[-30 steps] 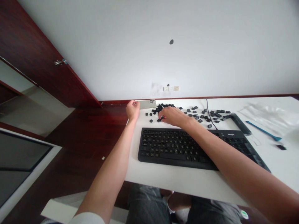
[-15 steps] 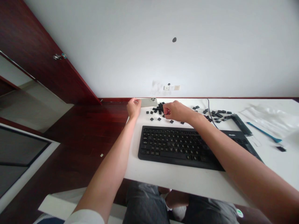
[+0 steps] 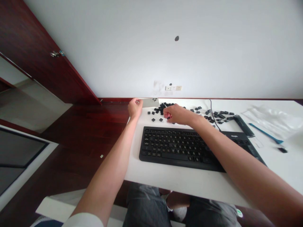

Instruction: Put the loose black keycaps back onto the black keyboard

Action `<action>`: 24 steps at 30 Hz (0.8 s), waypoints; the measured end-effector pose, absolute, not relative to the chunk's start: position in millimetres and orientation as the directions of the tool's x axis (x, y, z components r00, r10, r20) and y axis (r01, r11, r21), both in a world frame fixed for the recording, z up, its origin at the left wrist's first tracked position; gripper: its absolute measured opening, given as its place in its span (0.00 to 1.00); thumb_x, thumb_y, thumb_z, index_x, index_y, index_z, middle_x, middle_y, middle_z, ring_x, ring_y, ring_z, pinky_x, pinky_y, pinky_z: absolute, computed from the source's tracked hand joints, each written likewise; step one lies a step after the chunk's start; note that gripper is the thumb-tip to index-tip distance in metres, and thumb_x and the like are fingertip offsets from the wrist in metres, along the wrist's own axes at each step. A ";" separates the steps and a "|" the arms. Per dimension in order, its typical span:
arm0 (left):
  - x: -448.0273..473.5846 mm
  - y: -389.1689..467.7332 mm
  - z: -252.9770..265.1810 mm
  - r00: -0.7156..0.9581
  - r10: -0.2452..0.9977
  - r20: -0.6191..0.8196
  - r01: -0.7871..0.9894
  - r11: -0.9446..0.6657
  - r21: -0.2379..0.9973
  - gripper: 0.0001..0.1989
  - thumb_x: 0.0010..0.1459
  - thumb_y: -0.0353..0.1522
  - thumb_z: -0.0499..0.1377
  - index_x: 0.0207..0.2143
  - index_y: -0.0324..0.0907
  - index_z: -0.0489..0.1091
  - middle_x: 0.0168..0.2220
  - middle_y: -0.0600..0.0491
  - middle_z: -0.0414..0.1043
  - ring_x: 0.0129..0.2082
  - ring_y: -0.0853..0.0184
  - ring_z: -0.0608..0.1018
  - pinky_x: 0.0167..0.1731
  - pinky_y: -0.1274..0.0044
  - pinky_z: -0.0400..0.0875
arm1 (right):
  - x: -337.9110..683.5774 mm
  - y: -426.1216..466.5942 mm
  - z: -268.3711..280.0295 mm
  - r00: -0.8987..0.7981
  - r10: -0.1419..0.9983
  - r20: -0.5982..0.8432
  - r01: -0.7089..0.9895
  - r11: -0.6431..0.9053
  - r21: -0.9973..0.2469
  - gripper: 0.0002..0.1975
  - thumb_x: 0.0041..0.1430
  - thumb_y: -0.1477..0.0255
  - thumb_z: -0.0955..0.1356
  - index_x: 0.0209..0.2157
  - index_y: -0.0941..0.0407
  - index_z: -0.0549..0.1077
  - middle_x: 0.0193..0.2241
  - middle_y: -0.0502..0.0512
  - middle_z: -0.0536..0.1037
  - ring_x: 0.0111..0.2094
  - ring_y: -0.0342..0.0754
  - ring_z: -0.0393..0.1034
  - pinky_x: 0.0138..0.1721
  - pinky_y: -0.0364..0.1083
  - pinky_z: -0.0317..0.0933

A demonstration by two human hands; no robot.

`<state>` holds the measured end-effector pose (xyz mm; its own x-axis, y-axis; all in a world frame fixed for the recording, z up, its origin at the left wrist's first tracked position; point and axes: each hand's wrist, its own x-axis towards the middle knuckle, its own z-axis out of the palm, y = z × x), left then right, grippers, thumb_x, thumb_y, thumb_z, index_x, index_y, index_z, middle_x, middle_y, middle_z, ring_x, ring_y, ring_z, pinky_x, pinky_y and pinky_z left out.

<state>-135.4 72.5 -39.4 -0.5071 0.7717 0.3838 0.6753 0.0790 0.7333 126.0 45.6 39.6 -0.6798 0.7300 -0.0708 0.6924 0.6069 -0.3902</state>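
Observation:
Fingers bent in, my right hand (image 3: 177, 114) is low over a scattered pile of black keycaps (image 3: 163, 106) behind the keyboard. Its fingertips are closed among them, and what lies between them is hidden. At the left edge of the desk, my left hand (image 3: 135, 108) is curled closed beside the near end of a pale smartphone (image 3: 149, 102) lying camera side up. Whether those fingers hold anything cannot be made out. The black keyboard (image 3: 174, 159) lies in front of both hands, partly covered by my right forearm. Several of its key positions show light markings.
More keycaps (image 3: 221, 116) lie to the right, near a black cable (image 3: 211, 110). A long dark bar (image 3: 243, 126), a blue tool (image 3: 265, 132), a small black brush-like piece (image 3: 283, 150) and a clear plastic bag (image 3: 272, 118) sit on the right of the white desk (image 3: 151, 172).
My right hand has shifted slightly left and down over the keycaps, uncovering several behind it. My left hand stays by the smartphone. The view has tilted a little.

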 end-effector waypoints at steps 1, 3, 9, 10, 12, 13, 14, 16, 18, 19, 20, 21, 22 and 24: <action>-135.1 72.2 -39.0 -0.505 0.773 0.384 0.675 0.076 0.734 0.10 0.61 0.39 0.59 0.31 0.44 0.75 0.28 0.54 0.75 0.29 0.65 0.75 0.32 0.76 0.61 | 126.0 46.3 39.0 -0.680 0.729 -0.080 0.693 0.603 -0.395 0.09 0.52 0.81 0.74 0.35 0.54 0.78 0.38 0.54 0.82 0.37 0.48 0.74 0.35 0.45 0.63; -134.4 71.5 -37.9 -0.499 0.779 0.381 0.676 0.074 0.734 0.09 0.61 0.39 0.59 0.32 0.44 0.75 0.28 0.54 0.75 0.29 0.65 0.75 0.32 0.76 0.60 | 125.3 47.5 37.9 -0.683 0.724 -0.095 0.690 0.597 -0.409 0.08 0.52 0.77 0.77 0.34 0.54 0.78 0.38 0.54 0.82 0.37 0.48 0.74 0.35 0.45 0.63; -133.9 70.9 -36.3 -0.485 0.793 0.369 0.692 0.090 0.717 0.10 0.61 0.39 0.58 0.32 0.44 0.75 0.28 0.53 0.75 0.29 0.65 0.74 0.32 0.75 0.60 | 124.5 50.0 34.6 -0.700 0.703 -0.128 0.685 0.610 -0.398 0.07 0.54 0.75 0.77 0.36 0.54 0.81 0.37 0.54 0.83 0.38 0.49 0.76 0.37 0.46 0.64; -134.1 71.1 -36.7 -0.483 0.795 0.368 0.694 0.091 0.715 0.10 0.62 0.39 0.58 0.33 0.44 0.75 0.28 0.53 0.75 0.29 0.64 0.74 0.32 0.75 0.60 | 125.3 50.4 34.4 -0.701 0.700 -0.137 0.687 0.611 -0.394 0.07 0.55 0.76 0.76 0.36 0.54 0.82 0.37 0.54 0.84 0.38 0.49 0.76 0.37 0.46 0.65; -134.6 71.5 -37.8 -0.479 0.798 0.365 0.695 0.091 0.714 0.10 0.62 0.39 0.58 0.33 0.44 0.75 0.28 0.53 0.75 0.29 0.64 0.75 0.32 0.75 0.60 | 126.7 50.8 34.4 -0.701 0.697 -0.150 0.689 0.608 -0.396 0.10 0.55 0.79 0.73 0.38 0.54 0.83 0.38 0.54 0.84 0.38 0.49 0.77 0.38 0.46 0.66; -134.8 71.7 -38.3 -0.478 0.800 0.363 0.694 0.090 0.715 0.10 0.62 0.39 0.58 0.33 0.44 0.75 0.28 0.53 0.75 0.29 0.64 0.75 0.32 0.75 0.60 | 127.2 50.7 34.7 -0.703 0.695 -0.151 0.687 0.608 -0.398 0.12 0.55 0.81 0.72 0.39 0.54 0.83 0.38 0.54 0.85 0.38 0.49 0.78 0.39 0.46 0.67; -134.9 71.7 -38.6 -0.477 0.801 0.362 0.692 0.089 0.716 0.10 0.62 0.39 0.58 0.33 0.45 0.75 0.28 0.54 0.75 0.29 0.64 0.75 0.32 0.75 0.60 | 127.3 50.2 35.0 -0.707 0.692 -0.147 0.682 0.612 -0.399 0.14 0.55 0.82 0.72 0.40 0.54 0.83 0.38 0.54 0.85 0.39 0.49 0.78 0.39 0.45 0.67; -134.7 71.5 -38.7 -0.476 0.801 0.362 0.689 0.085 0.720 0.09 0.62 0.39 0.58 0.33 0.45 0.75 0.27 0.54 0.74 0.29 0.64 0.75 0.32 0.75 0.60 | 126.3 48.5 35.5 -0.722 0.678 -0.139 0.668 0.630 -0.397 0.14 0.54 0.83 0.71 0.40 0.54 0.83 0.39 0.54 0.86 0.39 0.49 0.78 0.40 0.45 0.67; -134.0 70.9 -37.9 -0.478 0.800 0.364 0.686 0.081 0.723 0.09 0.61 0.39 0.59 0.32 0.45 0.75 0.27 0.54 0.74 0.28 0.64 0.74 0.31 0.75 0.59 | 124.2 46.4 35.5 -0.741 0.657 -0.141 0.649 0.647 -0.400 0.12 0.55 0.81 0.73 0.40 0.55 0.83 0.39 0.55 0.85 0.40 0.49 0.79 0.41 0.45 0.68; -133.5 70.5 -37.3 -0.478 0.799 0.363 0.685 0.081 0.724 0.09 0.61 0.38 0.59 0.32 0.45 0.75 0.27 0.54 0.74 0.29 0.64 0.74 0.31 0.75 0.59 | 123.1 45.5 35.4 -0.746 0.650 -0.145 0.645 0.649 -0.404 0.11 0.55 0.79 0.74 0.40 0.55 0.83 0.39 0.55 0.85 0.40 0.50 0.79 0.41 0.45 0.68; -133.1 70.1 -36.7 -0.479 0.800 0.361 0.685 0.084 0.724 0.09 0.61 0.38 0.59 0.32 0.45 0.75 0.27 0.54 0.74 0.29 0.64 0.74 0.31 0.75 0.59 | 122.3 44.9 35.3 -0.747 0.647 -0.151 0.643 0.647 -0.410 0.10 0.55 0.78 0.75 0.40 0.55 0.83 0.39 0.55 0.85 0.40 0.50 0.79 0.41 0.46 0.68; -132.8 69.8 -36.1 -0.480 0.801 0.357 0.685 0.088 0.723 0.09 0.61 0.38 0.59 0.32 0.45 0.75 0.27 0.54 0.74 0.29 0.64 0.74 0.31 0.75 0.59 | 121.8 44.6 35.4 -0.748 0.645 -0.156 0.642 0.644 -0.416 0.10 0.55 0.78 0.75 0.40 0.55 0.83 0.39 0.55 0.85 0.40 0.50 0.79 0.41 0.46 0.68; -132.5 69.6 -35.6 -0.480 0.803 0.354 0.686 0.092 0.722 0.09 0.61 0.38 0.59 0.33 0.45 0.75 0.28 0.54 0.74 0.29 0.64 0.74 0.31 0.75 0.59 | 121.9 44.6 35.8 -0.748 0.645 -0.159 0.641 0.640 -0.424 0.10 0.55 0.77 0.76 0.40 0.55 0.83 0.39 0.55 0.85 0.40 0.49 0.79 0.41 0.45 0.68; -132.4 69.4 -35.2 -0.478 0.806 0.349 0.690 0.098 0.717 0.09 0.62 0.38 0.58 0.33 0.45 0.75 0.27 0.54 0.74 0.28 0.64 0.74 0.31 0.75 0.59 | 123.9 45.9 37.4 -0.739 0.654 -0.162 0.647 0.622 -0.442 0.11 0.54 0.76 0.76 0.41 0.55 0.82 0.39 0.54 0.85 0.40 0.49 0.79 0.40 0.45 0.68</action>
<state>-132.4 69.4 -35.2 -0.4778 0.8060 0.3494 0.6899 0.0980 0.7172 123.9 45.9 37.4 -0.7392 0.6536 -0.1623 0.6468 0.6217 -0.4417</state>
